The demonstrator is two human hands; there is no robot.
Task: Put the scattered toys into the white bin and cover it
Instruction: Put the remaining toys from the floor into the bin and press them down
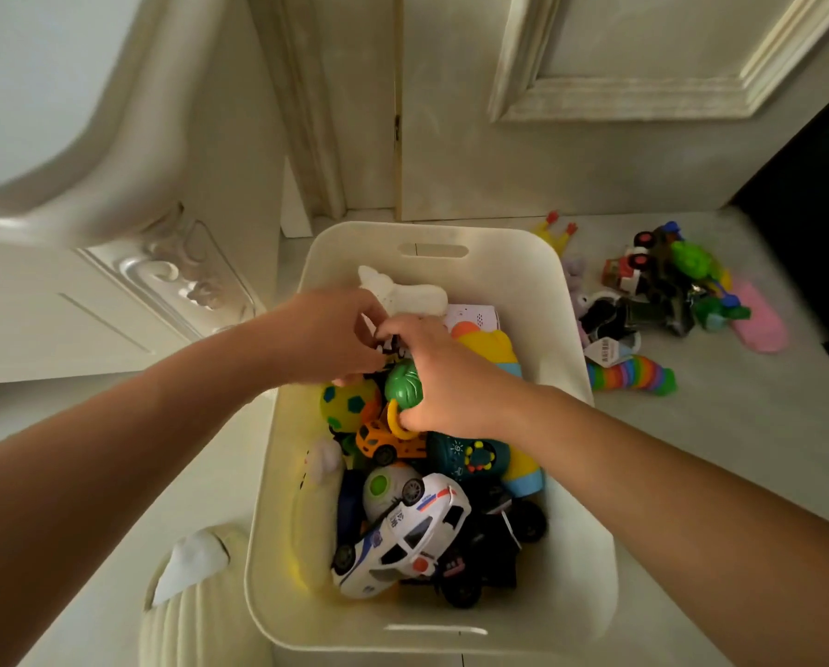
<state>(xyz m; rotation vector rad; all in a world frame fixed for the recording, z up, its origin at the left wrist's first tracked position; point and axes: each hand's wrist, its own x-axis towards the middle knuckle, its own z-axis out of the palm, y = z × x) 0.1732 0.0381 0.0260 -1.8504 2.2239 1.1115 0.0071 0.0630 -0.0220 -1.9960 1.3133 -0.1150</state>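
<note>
The white bin (571, 560) stands on the floor below me, holding several toys: a white police car (402, 531), an orange car (383, 442), a yellow-green ball (347, 404) and a white plush (405, 293). Both hands are over the bin's middle. My left hand (323, 337) has its fingers curled down on a small dark toy (388, 346). My right hand (439, 377) grips a green toy (402, 387) with a yellow ring. More toys (667, 286) lie scattered on the floor right of the bin, among them a rainbow-striped one (634, 375) and a pink one (759, 320).
A cream door and carved cabinet (114, 300) rise behind and left of the bin. A cream ribbed thing with a white patch (195, 594) lies at the bin's near left corner. A dark object (807, 233) stands at the far right.
</note>
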